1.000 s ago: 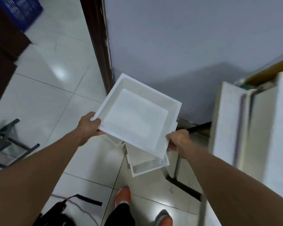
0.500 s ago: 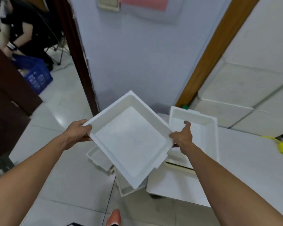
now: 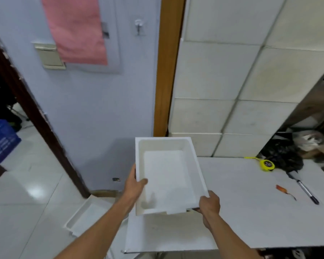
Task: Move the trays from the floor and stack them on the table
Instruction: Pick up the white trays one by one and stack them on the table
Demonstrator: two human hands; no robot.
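While we look down past our forearms, the scene reads near to far:

Left hand: our left hand [image 3: 134, 186] is closed on the left rim of the white tray [image 3: 168, 176], thumb hooked over the edge into the basin.

Right hand: our right hand [image 3: 209, 203] is closed on the tray's near right corner, fingers curled underneath.

Held tray: rectangular, matte white, foam-like, with a raised rim and rounded inner corners; we hold it over the left end of the table [image 3: 251, 212].

Floor tray: a second white tray [image 3: 86, 215] lies on the glossy tiled floor [image 3: 26, 184], left of the table.

Table: flat, pale grey, smooth top; a yellow tape measure [image 3: 267, 164], a dark pen [image 3: 305, 189] and a small orange item [image 3: 281, 188] lie well apart from the tray.

Room: a lilac wall [image 3: 94, 109] with a pink cloth [image 3: 75, 28], a wooden post [image 3: 166, 71], white wall tiles [image 3: 232, 71].
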